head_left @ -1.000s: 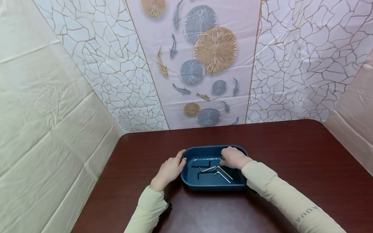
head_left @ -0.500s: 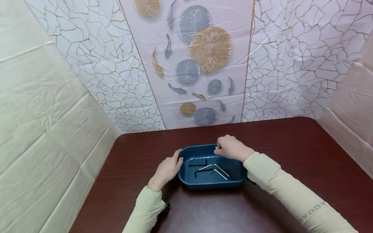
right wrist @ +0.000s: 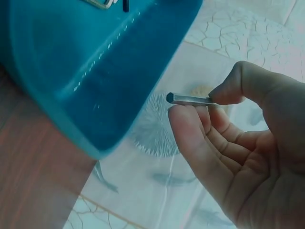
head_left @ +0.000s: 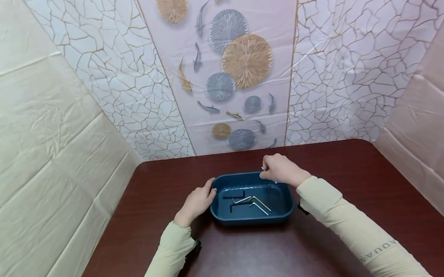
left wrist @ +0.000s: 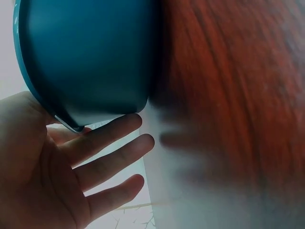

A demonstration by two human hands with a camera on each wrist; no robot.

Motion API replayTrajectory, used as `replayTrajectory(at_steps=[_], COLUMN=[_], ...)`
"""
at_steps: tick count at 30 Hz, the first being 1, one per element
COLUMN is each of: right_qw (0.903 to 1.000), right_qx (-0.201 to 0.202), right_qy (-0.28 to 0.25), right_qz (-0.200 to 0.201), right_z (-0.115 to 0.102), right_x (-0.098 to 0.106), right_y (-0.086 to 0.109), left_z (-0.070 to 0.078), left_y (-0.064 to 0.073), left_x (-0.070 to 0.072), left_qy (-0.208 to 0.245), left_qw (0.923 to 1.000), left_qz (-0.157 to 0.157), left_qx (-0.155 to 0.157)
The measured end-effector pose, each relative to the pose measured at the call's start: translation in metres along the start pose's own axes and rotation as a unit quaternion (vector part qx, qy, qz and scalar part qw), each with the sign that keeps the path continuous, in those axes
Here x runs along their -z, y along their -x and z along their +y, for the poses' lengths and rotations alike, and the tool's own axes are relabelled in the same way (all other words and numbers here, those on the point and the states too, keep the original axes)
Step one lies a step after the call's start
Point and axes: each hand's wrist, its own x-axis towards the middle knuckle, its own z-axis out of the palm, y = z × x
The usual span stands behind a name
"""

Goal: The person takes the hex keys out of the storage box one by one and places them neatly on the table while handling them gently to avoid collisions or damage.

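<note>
A dark blue rectangular tray (head_left: 255,221) with rounded corners stands on the table. My left hand (head_left: 195,201) holds its left end, thumb over the rim; in the left wrist view the other fingers (left wrist: 116,160) extend fairly straight along and below the outer wall. Between thumb and fingers, my right hand (head_left: 284,170) pinches a silver hex key (right wrist: 193,100) over the tray's far right rim. Its hexagonal end points out past the fingertips; the rest is hidden by the hand. Inside the tray lie several L-shaped hex keys: black ones (head_left: 233,197), silver ones (head_left: 260,208) and a brass-coloured one (head_left: 262,203).
The dark red-brown wooden table (head_left: 171,173) reaches back to a patterned cloth wall (head_left: 241,71). Pale cloth walls flank it, the left one (head_left: 59,162) close to the table's edge. A dark band (head_left: 197,247) shows at the left wrist.
My right hand has risen out of the tray with the hex key and moved to the far right rim. The left hand keeps its hold. The head view has shifted slightly.
</note>
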Motion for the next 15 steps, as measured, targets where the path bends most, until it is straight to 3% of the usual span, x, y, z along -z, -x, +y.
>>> replayTrajectory(at_steps=[15], right_qw=[0.9984], right_qx=[-0.047], right_qy=[-0.005], right_qz=[0.031], right_z=[0.036], right_x=[0.047], right_y=[0.027], left_z=[-0.001], left_y=[-0.001], left_x=[-0.002], left_qy=[0.015], left_qw=[0.9999], left_qz=[-0.004], left_qx=[0.004])
